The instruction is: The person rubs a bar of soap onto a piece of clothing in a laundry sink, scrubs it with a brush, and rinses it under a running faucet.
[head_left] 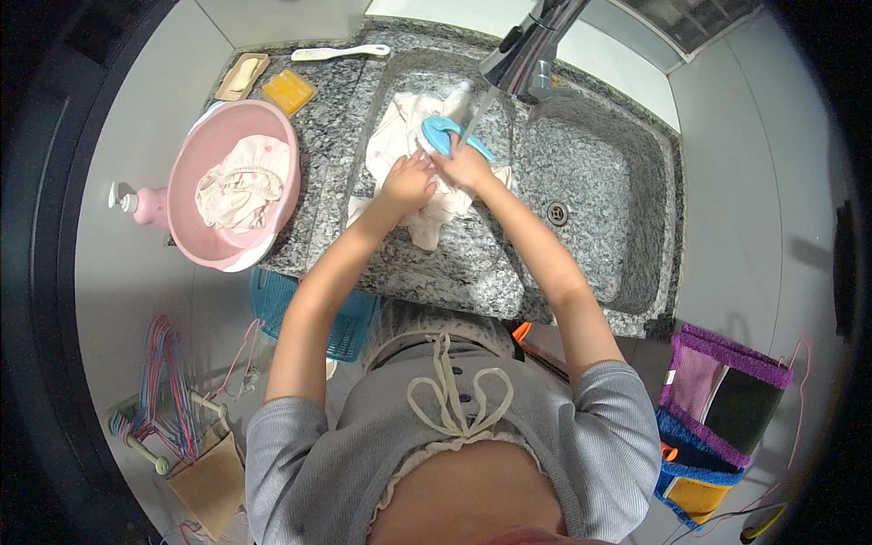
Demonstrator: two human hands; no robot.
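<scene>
A wet, cream-coloured garment with small pink prints (388,139) lies spread in the shallow washboard side of a granite sink. My right hand (463,163) grips a blue scrub brush (441,129), its white bristles against the cloth. My left hand (410,182) lies palm down on the garment, fingers spread, just left of my right hand. From the chrome faucet (507,58) a thin stream of water falls beside the brush. What lies under both palms is hidden.
A pink basin (293,184) holding a similar cloth (242,180), a pink pump bottle (148,206), a soap dish (225,88), yellow soap bars (289,92) and a white-handled brush (334,52) are at left. The deep sink bowl (579,177) is at right.
</scene>
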